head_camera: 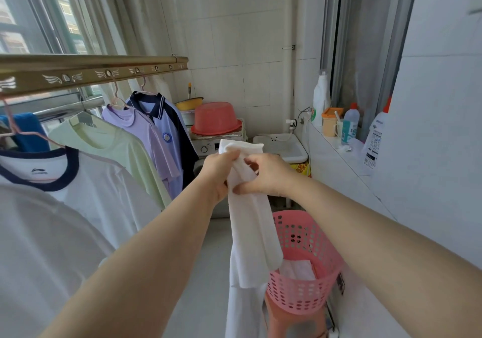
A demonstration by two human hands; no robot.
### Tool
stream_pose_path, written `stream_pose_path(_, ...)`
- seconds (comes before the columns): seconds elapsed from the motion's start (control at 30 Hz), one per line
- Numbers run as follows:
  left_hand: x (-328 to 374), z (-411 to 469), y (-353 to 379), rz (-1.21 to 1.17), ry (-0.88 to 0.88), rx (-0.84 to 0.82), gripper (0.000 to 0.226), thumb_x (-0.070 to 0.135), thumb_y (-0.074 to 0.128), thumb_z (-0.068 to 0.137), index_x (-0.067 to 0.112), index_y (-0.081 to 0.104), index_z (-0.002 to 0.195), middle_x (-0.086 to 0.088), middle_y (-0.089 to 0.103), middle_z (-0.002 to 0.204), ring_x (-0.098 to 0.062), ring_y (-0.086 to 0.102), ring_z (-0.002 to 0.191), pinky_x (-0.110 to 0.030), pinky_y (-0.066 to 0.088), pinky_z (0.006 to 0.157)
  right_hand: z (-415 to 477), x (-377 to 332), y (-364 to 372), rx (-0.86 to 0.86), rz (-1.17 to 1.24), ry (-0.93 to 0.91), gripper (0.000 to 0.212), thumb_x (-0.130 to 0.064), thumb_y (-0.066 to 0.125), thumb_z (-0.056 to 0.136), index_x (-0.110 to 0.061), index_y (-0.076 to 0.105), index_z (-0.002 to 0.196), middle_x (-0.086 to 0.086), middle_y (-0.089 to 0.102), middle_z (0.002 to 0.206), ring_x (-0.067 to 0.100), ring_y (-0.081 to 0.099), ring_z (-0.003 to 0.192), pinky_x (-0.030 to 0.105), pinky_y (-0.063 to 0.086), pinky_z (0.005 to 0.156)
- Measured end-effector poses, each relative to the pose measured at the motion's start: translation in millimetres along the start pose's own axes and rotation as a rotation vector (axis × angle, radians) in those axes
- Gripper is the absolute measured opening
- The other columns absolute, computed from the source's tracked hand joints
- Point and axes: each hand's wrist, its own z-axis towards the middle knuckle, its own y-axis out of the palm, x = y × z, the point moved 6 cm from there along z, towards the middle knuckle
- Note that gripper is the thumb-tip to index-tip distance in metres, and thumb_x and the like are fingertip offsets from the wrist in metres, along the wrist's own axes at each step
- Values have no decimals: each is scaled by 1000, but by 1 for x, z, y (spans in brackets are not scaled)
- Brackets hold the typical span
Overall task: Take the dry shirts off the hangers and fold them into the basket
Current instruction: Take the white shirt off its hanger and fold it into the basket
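**Forearms out, both hands on one shirt beside basket**

Forearms reach in from bottom edge. Left hand: fingers clenched round top of shirt, a white one. Right hand: thumb and fingers pinching same shirt just below left hand's grip. Shirt is off any hanger and gathered into a narrow strip. It hangs straight down from the hands, and its lower end runs out of the bottom edge. It hangs in front of left rim of pink basket, not in it.

Basket sits on orange stool, low, right of centre. Folded white cloth lies inside basket.

Left side: gold rail with a row of five tops under it. Near to far: white tee, navy-collar tee, green tee, lilac shirt, polo. Pink hangers show at necks of lilac shirt and navy-collar tee. Blue towel is behind, on a lower bar.

Far end: red basin upside down on washer, white sink to its right. Tiled ledge on right carries bottles.
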Motion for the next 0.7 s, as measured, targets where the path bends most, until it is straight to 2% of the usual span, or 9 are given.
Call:
stream_pose_path(0.07, 2, -2, 2, 16, 48, -84, 30, 27, 61, 93, 2, 64, 110, -14, 71, 95, -25, 70, 83, -36, 57, 67, 2, -5, 4, -3, 35, -18, 48, -40, 78, 70, -20, 62, 112, -3, 66, 99, 14, 63, 90, 29, 53, 73)
stream_pose_path(0.13, 4, -3, 1, 8, 95, -170, 35, 35, 60, 93, 4, 67, 109, -14, 73, 99, -26, 71, 89, -40, 59, 76, 6, -1, 7, -36, 204, 38, 36, -35, 69, 82, -15, 63, 111, 3, 69, 102, 20, 65, 94, 37, 55, 84)
stream_pose_path(0.2, 8, -2, -4, 14, 123, -190, 36, 37, 52, 97, 8, 70, 107, -10, 73, 93, -24, 69, 84, -41, 58, 80, 8, 4, 11, -107, 418, 100, 30, -29, 59, 92, -11, 62, 116, 9, 68, 109, 24, 66, 100, 42, 52, 93)
stream_pose_path(0.3, 15, 2, -10, 44, 174, -180, 34, 33, 46, 100, 9, 71, 103, -1, 67, 71, -16, 64, 70, -31, 56, 65, 11, 6, 13, -134, 664, 126, 31, -21, 46, 99, -7, 59, 123, 14, 66, 119, 26, 62, 111, 41, 47, 101)
stream_pose_path(0.37, 20, -3, -5, 82, 195, -237, 34, 38, 52, 97, 10, 70, 106, 0, 70, 76, -15, 68, 74, -30, 57, 69, 15, 4, 11, -88, 652, 107, 32, -26, 42, 101, -13, 59, 125, 10, 64, 121, 24, 60, 112, 40, 46, 101)
stream_pose_path(0.43, 22, -6, 2, 159, 216, -240, 33, 37, 63, 90, 9, 69, 107, -5, 73, 91, -18, 69, 83, -37, 59, 79, 18, 2, 11, -37, 522, 94, 37, -37, 39, 100, -19, 55, 128, 6, 63, 121, 21, 58, 112, 40, 45, 101)
stream_pose_path(0.5, 24, -2, 0, 227, 252, -94, 20, 25, 68, 89, 7, 70, 97, -10, 71, 90, -22, 66, 82, -43, 58, 82, 18, -2, 13, -35, 470, 87, 41, -43, 38, 99, -20, 55, 129, 2, 63, 119, 18, 59, 109, 37, 46, 99)
stream_pose_path(0.6, 31, 9, -26, 278, 266, 196, 14, 20, 58, 91, 14, 68, 84, -2, 62, 75, -21, 58, 72, -40, 56, 70, 18, 6, -6, 88, 431, 121, 37, -35, 41, 100, -10, 60, 120, 8, 64, 110, 24, 60, 101, 35, 46, 88)
stream_pose_path(0.7, 40, 17, -77, 204, 249, 443, 18, 18, 47, 95, 20, 64, 98, 2, 51, 72, -19, 47, 67, -26, 39, 57, 15, 36, -41, 248, 477, 244, 36, -32, 45, 99, -9, 56, 125, 13, 63, 116, 30, 61, 105, 42, 48, 95)
